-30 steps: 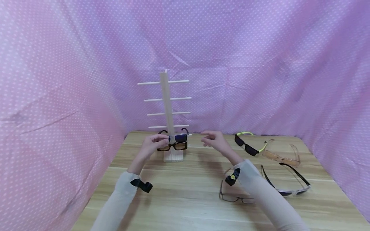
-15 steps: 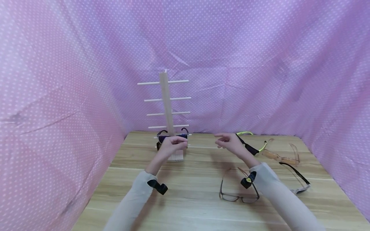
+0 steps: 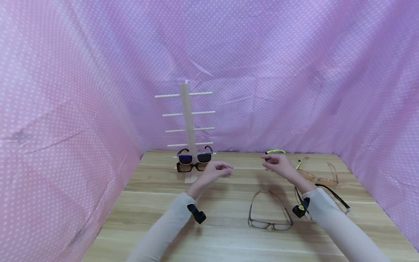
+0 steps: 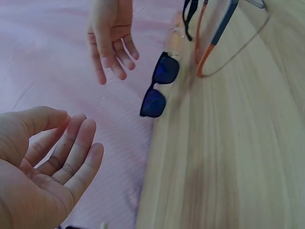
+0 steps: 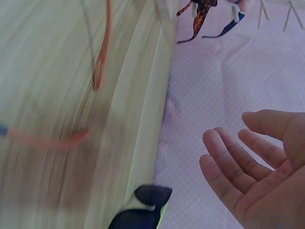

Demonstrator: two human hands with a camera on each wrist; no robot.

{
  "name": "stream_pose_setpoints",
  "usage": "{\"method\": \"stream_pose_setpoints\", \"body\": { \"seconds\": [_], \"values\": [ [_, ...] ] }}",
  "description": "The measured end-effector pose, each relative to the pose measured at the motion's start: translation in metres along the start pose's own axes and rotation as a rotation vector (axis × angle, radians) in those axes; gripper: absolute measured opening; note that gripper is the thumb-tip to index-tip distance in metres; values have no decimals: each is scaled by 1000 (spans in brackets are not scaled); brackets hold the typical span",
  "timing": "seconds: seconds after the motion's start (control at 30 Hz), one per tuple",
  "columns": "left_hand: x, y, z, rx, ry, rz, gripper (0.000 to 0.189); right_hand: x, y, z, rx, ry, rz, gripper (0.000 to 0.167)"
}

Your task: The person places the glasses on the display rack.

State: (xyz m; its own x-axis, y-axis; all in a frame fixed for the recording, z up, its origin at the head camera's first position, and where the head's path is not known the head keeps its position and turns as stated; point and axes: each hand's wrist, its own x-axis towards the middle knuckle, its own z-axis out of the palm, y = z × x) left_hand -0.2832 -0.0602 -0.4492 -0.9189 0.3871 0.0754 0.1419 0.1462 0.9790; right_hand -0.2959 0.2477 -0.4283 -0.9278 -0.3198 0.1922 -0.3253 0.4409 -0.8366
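My left hand [image 3: 214,171] hangs just right of the wooden display stand [image 3: 187,112], fingers loosely bent and holding nothing. Two pairs sit on the stand's lowest pegs: clear-framed sunglasses with dark blue lenses [image 3: 204,157] and, below them, tortoiseshell sunglasses with brown lenses [image 3: 184,168], partly covered by that hand. Farther right, my right hand [image 3: 279,165] is over black sunglasses with yellow-green temples [image 3: 276,151], hiding most of them. In the right wrist view its relaxed fingers are apart from those black lenses [image 5: 138,219].
Grey-framed eyeglasses with orange temple tips [image 3: 271,225] lie at the front middle of the wooden table [image 3: 209,240]. To the right are clear orange-tinted glasses [image 3: 322,181] and black-templed glasses [image 3: 337,198], partly behind the right sleeve. Pink dotted cloth [image 3: 278,72] surrounds the table.
My left hand has let go of the clear-framed sunglasses on the stand and moved right, toward me. The right hand has moved right to the black and yellow-green sunglasses.
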Motion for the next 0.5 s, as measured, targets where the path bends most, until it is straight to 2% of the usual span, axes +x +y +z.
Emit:
{"method": "stream_pose_setpoints", "body": {
  "seconds": [0.2, 0.5],
  "values": [
    [13, -7, 20, -26, -39, -7, 30, -9, 7, -19, -48, 12, 30, 37],
    [28, -20, 40, -33, -10, -32, 24, -22, 24, -40, -139, 19, 64, 38]
  ]
}}
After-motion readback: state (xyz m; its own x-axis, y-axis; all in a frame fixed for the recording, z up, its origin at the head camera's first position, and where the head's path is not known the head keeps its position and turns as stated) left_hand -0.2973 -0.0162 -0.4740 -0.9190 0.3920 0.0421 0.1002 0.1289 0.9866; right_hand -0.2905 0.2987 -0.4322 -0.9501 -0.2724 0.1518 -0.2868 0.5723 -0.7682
